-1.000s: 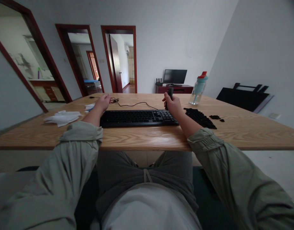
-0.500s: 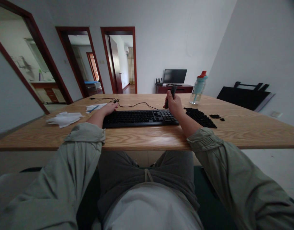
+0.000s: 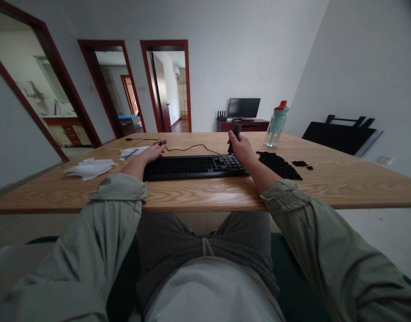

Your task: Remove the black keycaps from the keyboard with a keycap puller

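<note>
A black keyboard lies across the middle of the wooden table. My left hand rests flat at the keyboard's far left corner, fingers stretched out. Above the keyboard's right end, my right hand is closed round a small dark tool that stands upright out of my fist. A heap of loose black keycaps lies just right of the keyboard, with a few stray keycaps beyond it.
A clear bottle with a teal and red lid stands at the back right. White tissues and a paper with a blue pen lie at the left. The keyboard's cable runs behind it. Doorways and a TV lie beyond the table.
My left hand moved from behind the keyboard's left end onto its far left corner and flattened. My right hand kept hold of the tool, tilting it slightly.
</note>
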`<action>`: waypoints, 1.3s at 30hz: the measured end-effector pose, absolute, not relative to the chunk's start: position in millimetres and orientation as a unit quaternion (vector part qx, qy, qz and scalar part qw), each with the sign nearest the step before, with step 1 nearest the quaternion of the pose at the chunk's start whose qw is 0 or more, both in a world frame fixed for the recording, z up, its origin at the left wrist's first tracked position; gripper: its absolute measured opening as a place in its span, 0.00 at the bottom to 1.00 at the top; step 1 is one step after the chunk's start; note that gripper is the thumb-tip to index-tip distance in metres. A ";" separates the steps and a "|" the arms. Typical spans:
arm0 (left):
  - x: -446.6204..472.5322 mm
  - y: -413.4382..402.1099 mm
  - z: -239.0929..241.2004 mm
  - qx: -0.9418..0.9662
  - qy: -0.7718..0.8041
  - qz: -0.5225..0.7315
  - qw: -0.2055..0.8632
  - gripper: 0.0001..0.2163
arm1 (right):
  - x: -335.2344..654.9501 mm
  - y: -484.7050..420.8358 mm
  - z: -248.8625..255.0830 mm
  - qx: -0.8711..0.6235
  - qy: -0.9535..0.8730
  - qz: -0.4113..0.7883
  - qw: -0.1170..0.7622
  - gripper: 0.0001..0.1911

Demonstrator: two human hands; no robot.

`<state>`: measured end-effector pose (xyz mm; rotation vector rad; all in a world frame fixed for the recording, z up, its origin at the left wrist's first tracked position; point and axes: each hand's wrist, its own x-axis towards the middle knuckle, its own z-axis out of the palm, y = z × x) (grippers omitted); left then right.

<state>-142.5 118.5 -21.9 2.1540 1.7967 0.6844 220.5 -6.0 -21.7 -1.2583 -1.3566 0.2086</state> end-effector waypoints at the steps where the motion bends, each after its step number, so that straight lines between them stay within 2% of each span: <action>1: -142.5 118.1 -21.9 0.741 0.616 0.235 0.127 0.22 | 220.3 -5.7 -22.5 -0.545 -0.587 0.097 0.590 0.27; 5: -143.4 117.6 -22.5 0.749 0.606 0.238 0.120 0.22 | 220.3 -4.2 -25.5 -0.580 -0.577 0.123 0.562 0.18; 9: -144.6 119.3 -23.9 0.750 0.605 0.239 0.123 0.22 | 221.7 -3.7 -26.1 -0.593 -0.557 0.123 0.568 0.14; 26: -145.9 120.6 -25.1 0.755 0.600 0.237 0.118 0.20 | 222.9 -5.6 -24.4 -0.588 -0.608 0.060 0.530 0.17; 33: -143.8 117.6 -23.3 0.758 0.601 0.231 0.107 0.20 | 224.1 -17.1 -18.0 -0.525 -0.687 0.115 0.489 0.15; 39: -144.2 118.0 -24.5 0.758 0.597 0.237 0.112 0.20 | 240.8 -17.4 -16.1 -0.517 -0.675 0.192 0.491 0.15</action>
